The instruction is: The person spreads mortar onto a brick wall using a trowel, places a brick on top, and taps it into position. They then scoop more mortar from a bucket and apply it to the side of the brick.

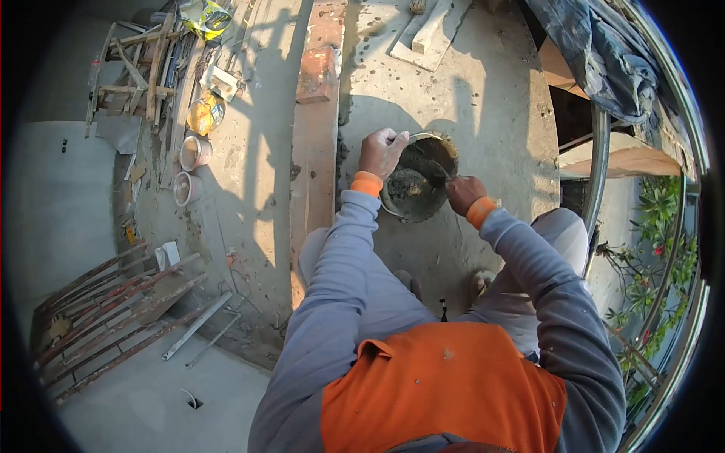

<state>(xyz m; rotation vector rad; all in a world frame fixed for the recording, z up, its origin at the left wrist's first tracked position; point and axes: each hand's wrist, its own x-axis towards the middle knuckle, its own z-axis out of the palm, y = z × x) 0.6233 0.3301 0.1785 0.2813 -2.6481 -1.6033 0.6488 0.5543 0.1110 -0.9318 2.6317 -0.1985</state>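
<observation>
Between my knees stands a round bucket [448, 143] with wet grey mortar [410, 185] inside and a crusted rim. My left hand [383, 153], dusted pale, grips the rim on its left side. At the right side of the bucket my right hand [464, 193] is closed around the handle of a trowel [436, 169]. The trowel's dark blade reaches into the bucket by the mortar; its tip is hard to make out in the shade.
Left of the bucket runs a low brick ledge [313, 143] with a loose brick [317, 74] on it. Two small buckets [195, 152], scrap wood [155, 72] and rusty metal bars [113, 317] lie farther left. A metal railing [598, 166] with a draped tarp [604, 57] borders the right.
</observation>
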